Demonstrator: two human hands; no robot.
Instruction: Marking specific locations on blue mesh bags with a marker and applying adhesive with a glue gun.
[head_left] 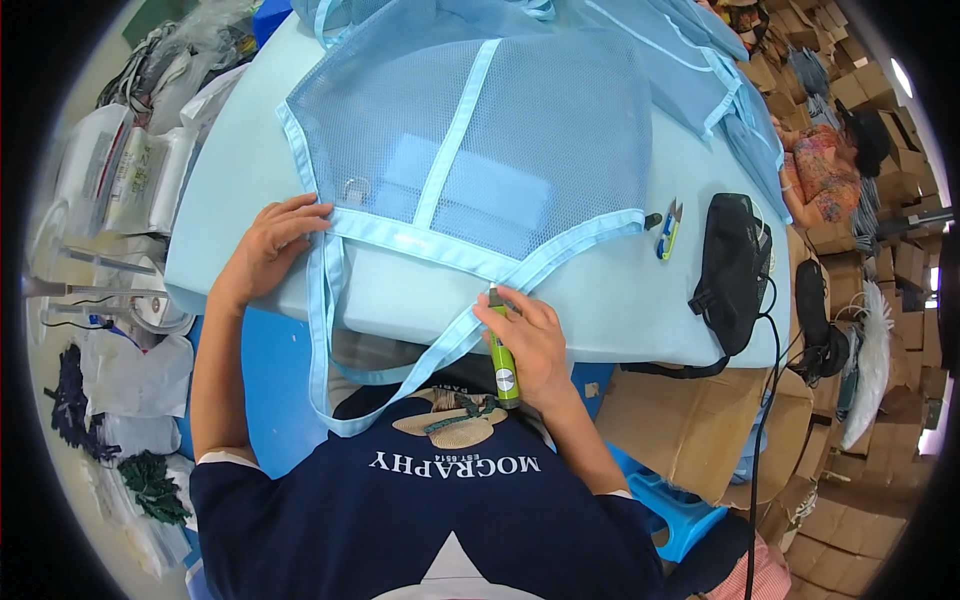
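Observation:
A light blue mesh bag [400,90] lies spread on the table [235,170], with pale blue bands along its edges and a long strap [318,350] looping down over its near side. My left hand [275,248] rests on the bag's left corner, fingers stretched over the band where the strap joins; its thumb is hidden. In my right hand [535,345] is a green pen-shaped tube [502,362], held upright beside the strap. Its narrow tip is by the right strap joint; I cannot tell whether it touches. A darker blue folded piece [480,190] shows through the mesh.
Snips [668,232] with a blue-green handle lie right of the bag, near a black pouch [730,270] with a cable. More blue mesh [690,70] covers the far right. A co-worker [830,165] is beyond it. Cardboard boxes [690,425] stand below the table's right edge.

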